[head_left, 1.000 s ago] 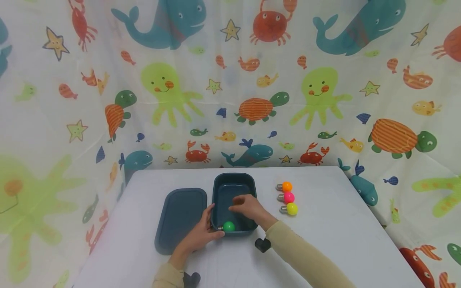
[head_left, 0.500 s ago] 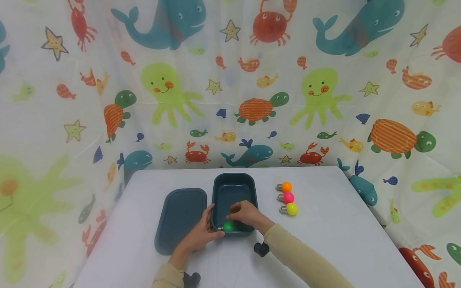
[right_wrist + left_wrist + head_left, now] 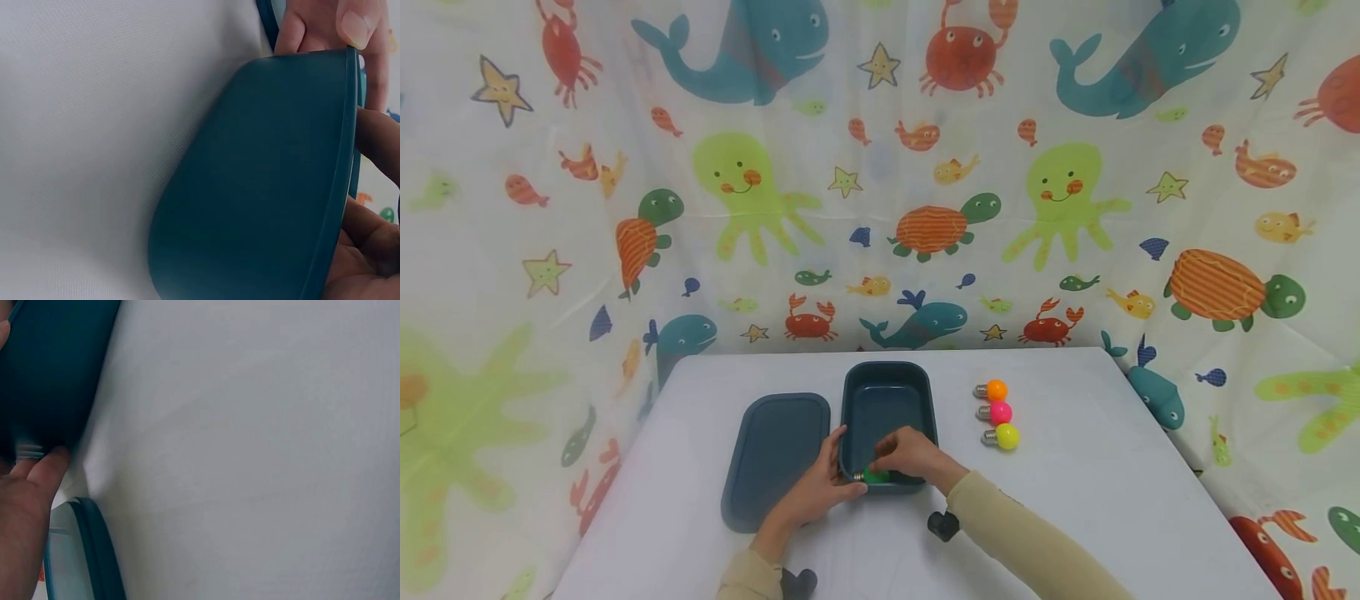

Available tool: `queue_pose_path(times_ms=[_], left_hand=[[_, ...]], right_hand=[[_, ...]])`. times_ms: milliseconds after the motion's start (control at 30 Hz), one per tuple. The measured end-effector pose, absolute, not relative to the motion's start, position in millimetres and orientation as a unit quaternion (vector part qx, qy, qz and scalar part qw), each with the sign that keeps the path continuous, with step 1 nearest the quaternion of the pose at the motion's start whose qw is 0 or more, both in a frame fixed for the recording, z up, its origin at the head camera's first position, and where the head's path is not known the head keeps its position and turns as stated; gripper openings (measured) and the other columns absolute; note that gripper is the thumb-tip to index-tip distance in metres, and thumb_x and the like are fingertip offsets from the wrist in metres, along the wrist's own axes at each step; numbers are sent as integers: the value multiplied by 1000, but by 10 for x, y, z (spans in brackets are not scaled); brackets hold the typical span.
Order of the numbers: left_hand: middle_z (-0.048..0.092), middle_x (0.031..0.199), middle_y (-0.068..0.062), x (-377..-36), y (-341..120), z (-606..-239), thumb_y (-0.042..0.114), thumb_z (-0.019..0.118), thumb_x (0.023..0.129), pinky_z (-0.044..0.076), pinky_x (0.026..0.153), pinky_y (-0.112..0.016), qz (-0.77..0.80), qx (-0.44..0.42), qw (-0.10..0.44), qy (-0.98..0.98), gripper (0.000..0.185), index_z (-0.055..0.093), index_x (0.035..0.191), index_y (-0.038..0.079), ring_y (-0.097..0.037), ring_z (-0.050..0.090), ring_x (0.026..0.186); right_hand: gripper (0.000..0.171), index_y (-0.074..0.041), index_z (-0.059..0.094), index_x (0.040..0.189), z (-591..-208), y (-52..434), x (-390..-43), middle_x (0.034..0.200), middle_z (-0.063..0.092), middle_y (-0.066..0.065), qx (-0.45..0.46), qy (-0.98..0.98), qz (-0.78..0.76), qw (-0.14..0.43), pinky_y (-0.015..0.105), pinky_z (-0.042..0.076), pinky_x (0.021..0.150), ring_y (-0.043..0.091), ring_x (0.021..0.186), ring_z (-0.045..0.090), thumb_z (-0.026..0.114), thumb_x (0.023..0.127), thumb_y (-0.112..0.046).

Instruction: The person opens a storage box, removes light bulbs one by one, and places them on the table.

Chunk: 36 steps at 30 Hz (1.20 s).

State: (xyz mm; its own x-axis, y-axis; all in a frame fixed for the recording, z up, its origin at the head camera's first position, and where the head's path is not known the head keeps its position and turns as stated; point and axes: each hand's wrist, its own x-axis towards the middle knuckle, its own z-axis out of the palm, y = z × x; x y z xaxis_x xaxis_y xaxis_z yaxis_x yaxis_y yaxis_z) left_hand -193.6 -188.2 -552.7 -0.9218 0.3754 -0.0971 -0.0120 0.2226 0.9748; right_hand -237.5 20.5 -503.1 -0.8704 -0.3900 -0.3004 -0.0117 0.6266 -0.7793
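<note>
A dark teal plastic container [image 3: 887, 375] stands on the table, with a green light bulb [image 3: 877, 477] lying inside along its near wall, base to the left. My left hand [image 3: 823, 483] grips the container's near left corner, thumb at the front wall and fingers along the left side. In the right wrist view the left thumb [image 3: 354, 28] rests on the rim. My right hand [image 3: 913, 454] reaches over the right wall, curled fingertips at the green bulb and partly covering it. The right wrist view shows its fingers [image 3: 378, 140] inside the rim; the bulb is hidden there.
A matching flat lid [image 3: 778, 450] lies left of the container. To the right, an orange bulb [image 3: 996, 390], a pink bulb [image 3: 1000, 412] and a yellow bulb [image 3: 1006, 437] lie in a column on the white table [image 3: 1075, 483]. A patterned curtain [image 3: 880, 167] hangs behind.
My right hand has come down and nearer inside the container, from above its middle to the green bulb. The left hand, the container and the other bulbs have stayed in place.
</note>
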Motion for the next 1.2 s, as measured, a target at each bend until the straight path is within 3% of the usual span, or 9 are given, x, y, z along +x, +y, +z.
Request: queue_pose_path(times_ms=[800, 1200], left_hand=[[-1, 162, -22, -1920, -1875, -5500, 19, 74, 89, 27, 113, -52, 610, 126, 157, 766, 101, -2, 155, 17, -37, 14, 147], [1, 162, -22, -1926, -1876, -5510, 23, 75, 88, 29, 112, -50, 600, 122, 151, 776, 103, -2, 156, 16, -36, 17, 147]], right_hand=[[32, -2, 73, 103, -5070, 181, -2398, 94, 69, 4, -139, 897, -353, 226, 39, 55, 81, 17, 84, 60, 82, 76, -16], [42, -2, 71, 112, -5016, 264, -2441, 108, 70, 9, -123, 897, -381, 186, 41, 56, 85, 21, 95, 62, 82, 78, -25]])
